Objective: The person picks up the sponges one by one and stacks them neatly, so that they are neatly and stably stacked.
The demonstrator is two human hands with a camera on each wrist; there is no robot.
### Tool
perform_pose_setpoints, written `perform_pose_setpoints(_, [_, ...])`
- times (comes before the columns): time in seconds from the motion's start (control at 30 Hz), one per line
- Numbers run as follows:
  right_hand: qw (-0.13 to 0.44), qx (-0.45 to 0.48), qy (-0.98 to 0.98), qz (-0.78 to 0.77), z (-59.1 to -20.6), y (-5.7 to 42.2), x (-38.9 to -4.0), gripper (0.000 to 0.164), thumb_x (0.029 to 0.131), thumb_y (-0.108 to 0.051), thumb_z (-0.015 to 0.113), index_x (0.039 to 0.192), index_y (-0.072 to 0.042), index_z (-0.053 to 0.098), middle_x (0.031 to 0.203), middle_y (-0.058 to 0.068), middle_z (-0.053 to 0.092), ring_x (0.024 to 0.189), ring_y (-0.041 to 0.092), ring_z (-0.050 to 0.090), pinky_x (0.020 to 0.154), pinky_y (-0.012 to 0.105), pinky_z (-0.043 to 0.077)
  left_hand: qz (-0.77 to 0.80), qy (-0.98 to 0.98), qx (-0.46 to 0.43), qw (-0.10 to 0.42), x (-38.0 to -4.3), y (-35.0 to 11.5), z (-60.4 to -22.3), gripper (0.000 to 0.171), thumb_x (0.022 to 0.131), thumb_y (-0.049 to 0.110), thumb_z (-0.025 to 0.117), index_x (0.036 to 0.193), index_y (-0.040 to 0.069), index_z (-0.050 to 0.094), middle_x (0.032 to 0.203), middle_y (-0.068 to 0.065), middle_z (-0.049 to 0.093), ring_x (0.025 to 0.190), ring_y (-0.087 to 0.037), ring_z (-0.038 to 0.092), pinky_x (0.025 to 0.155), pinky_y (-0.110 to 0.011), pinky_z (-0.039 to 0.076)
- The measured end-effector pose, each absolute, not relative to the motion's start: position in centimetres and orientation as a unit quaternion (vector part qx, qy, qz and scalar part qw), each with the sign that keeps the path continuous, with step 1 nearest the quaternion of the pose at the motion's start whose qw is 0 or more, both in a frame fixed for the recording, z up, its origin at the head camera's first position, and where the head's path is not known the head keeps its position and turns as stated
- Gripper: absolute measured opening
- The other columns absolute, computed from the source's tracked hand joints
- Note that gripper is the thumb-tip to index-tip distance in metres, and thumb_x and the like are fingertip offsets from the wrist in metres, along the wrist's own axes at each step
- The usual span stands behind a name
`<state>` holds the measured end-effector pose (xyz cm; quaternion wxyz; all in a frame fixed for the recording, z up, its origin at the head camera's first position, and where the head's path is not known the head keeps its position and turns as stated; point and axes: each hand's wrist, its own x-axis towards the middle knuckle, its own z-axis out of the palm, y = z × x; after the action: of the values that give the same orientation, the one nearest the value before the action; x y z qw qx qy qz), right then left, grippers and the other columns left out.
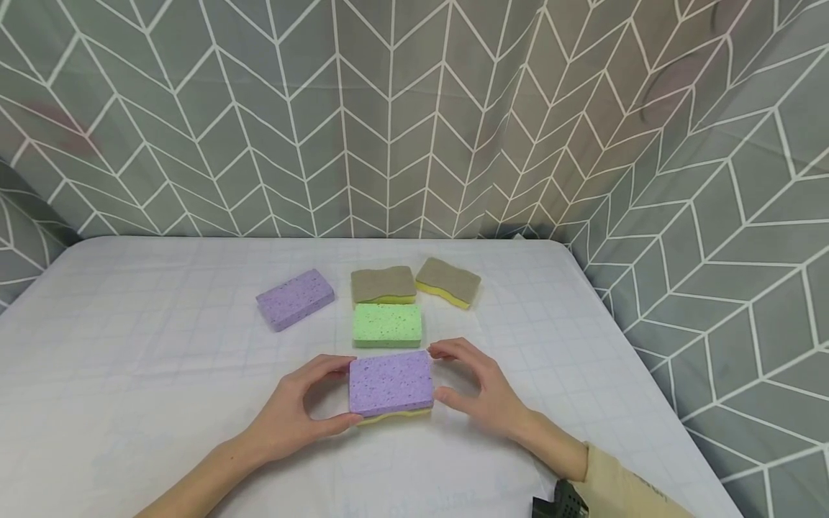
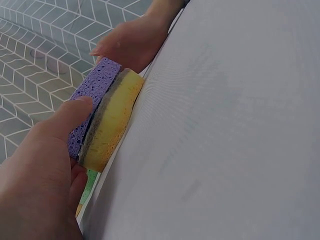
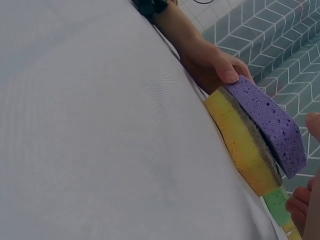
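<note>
A purple sponge [image 1: 391,383] lies on top of a yellow sponge with a grey scouring layer [image 2: 111,125], near the front middle of the table. My left hand [image 1: 299,403] pinches the purple sponge at its left end, thumb on the near side and fingers at the far side. In the right wrist view the two sponges are stacked with a thin dark gap at one end. My right hand [image 1: 482,388] is at the right end with its fingers spread around the corner. The right wrist view shows its thumb [image 3: 313,125] apart from the purple sponge.
Behind the stack sits a green sponge [image 1: 387,325], with a grey-topped yellow sponge [image 1: 383,283] just beyond it. Another grey-topped yellow sponge [image 1: 449,280] lies angled to the right, and a second purple sponge [image 1: 295,299] to the left. A patterned curtain [image 1: 363,129] hangs behind the white-covered table [image 1: 129,345].
</note>
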<state>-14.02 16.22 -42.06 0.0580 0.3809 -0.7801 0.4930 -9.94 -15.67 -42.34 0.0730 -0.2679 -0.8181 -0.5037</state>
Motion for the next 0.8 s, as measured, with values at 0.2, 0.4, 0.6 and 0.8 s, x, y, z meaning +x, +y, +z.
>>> perform_pose_setpoints(0.2, [0.137,0.348,-0.781,0.499,-42.1,16.5,-15.6,0.042,0.087,-0.001,0.072,0.127,0.0,0.06,0.12,0.017,0.065,0.112,0.025,0.061,0.101,0.029,0.049,-0.496,-0.825,-0.263,0.069,-10.0,-15.9,-42.4,0.067,0.074,0.031,0.09,0.133,0.024,0.059,0.124,0.012,0.064,0.115,-0.007,0.062,0.104,-0.017,0.045])
perform_pose_setpoints(0.4, [0.185,0.274,-0.817,0.472,-42.0,17.2,-17.9,0.042,0.088,-0.008,0.074,0.128,-0.006,0.062,0.121,0.013,0.065,0.111,0.024,0.061,0.1,0.029,0.048,-0.49,-0.829,-0.261,0.067,-10.0,-16.3,-42.4,0.069,0.074,0.031,0.09,0.134,0.023,0.058,0.124,0.011,0.064,0.116,-0.007,0.061,0.105,-0.016,0.044])
perform_pose_setpoints(0.6, [0.233,0.251,-0.832,0.436,-42.0,18.3,-20.8,0.046,0.087,-0.011,0.075,0.129,-0.001,0.06,0.122,0.012,0.064,0.113,0.022,0.059,0.1,0.026,0.046,-0.5,-0.824,-0.26,0.058,-10.1,-16.1,-42.4,0.069,0.074,0.03,0.09,0.135,0.022,0.058,0.124,0.01,0.064,0.117,-0.008,0.061,0.106,-0.017,0.044])
perform_pose_setpoints(0.8, [0.258,0.229,-0.844,0.41,-42.3,19.4,-23.5,0.056,0.082,-0.014,0.077,0.131,0.003,0.056,0.124,0.019,0.06,0.115,0.03,0.057,0.101,0.037,0.046,-0.5,-0.823,-0.262,0.059,-10.2,-15.8,-42.5,0.07,0.073,0.029,0.091,0.135,0.022,0.058,0.124,0.01,0.064,0.117,-0.008,0.061,0.106,-0.017,0.044])
